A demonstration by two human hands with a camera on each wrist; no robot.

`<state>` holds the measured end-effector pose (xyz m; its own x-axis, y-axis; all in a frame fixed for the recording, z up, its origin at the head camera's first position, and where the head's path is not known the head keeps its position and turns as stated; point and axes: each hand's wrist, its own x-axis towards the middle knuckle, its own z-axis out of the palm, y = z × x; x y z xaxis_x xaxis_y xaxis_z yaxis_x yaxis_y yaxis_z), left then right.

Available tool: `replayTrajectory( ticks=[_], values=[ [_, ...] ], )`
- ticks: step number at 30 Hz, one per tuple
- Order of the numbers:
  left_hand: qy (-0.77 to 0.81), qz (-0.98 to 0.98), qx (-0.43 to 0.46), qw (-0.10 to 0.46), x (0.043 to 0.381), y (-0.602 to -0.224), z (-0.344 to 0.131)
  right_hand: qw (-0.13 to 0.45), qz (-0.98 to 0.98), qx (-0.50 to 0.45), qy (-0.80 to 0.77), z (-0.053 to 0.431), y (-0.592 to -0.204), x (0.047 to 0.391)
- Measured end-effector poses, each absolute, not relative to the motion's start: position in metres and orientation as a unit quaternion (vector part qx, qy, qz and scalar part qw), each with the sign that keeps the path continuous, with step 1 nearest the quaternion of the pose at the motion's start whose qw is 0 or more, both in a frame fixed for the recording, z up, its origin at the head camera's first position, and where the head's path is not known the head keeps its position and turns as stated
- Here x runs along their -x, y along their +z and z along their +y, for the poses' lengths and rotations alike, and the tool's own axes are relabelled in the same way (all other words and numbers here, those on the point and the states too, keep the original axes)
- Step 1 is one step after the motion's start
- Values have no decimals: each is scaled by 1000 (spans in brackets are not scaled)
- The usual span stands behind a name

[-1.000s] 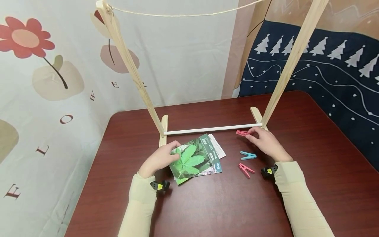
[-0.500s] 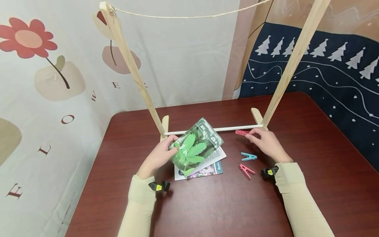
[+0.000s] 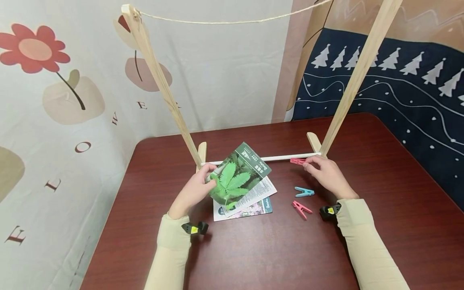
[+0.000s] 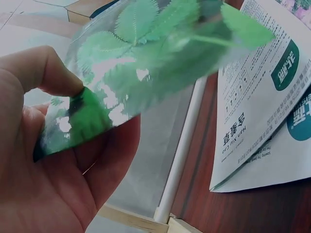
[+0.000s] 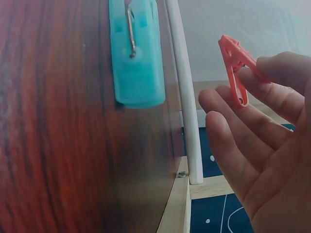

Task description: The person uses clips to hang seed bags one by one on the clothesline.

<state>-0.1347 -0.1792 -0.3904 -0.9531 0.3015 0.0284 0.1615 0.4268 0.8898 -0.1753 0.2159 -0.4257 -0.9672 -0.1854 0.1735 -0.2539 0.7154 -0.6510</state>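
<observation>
My left hand grips a glossy green seed packet at its lower left corner, thumb on the leaf picture. It is raised and tilted over two other packets: one shows its white printed back, the other, lowest, a pink-flower front. In the left wrist view the held packet bends where the thumb presses it. Between thumb and index finger my right hand pinches a red clothespin, near the frame's right foot. A blue clothespin and another red clothespin lie nearer me.
Straddling the back of the brown table is a wooden frame with a left post, a right post and a white lower rod. A slack string spans its top. Printed cloths hang behind.
My left hand has lifted the green packet off the pile and turned it up and away, uncovering the packets beneath. The right hand keeps its pinch on the red clothespin, almost in place.
</observation>
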Motion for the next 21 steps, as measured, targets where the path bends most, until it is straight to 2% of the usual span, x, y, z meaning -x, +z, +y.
replayTrajectory(
  ticks=[7, 15, 21],
  values=[
    [512, 846, -139, 49, 135, -390, -180, 63, -920, -115, 368, 215, -423, 174],
    [553, 821, -128, 60, 137, -390, -183, 31, -904, -84, 419, 214, -421, 172],
    [561, 817, -126, 45, 128, -370, -178, 34, -896, -58, 439, 213, -416, 170]
  ],
)
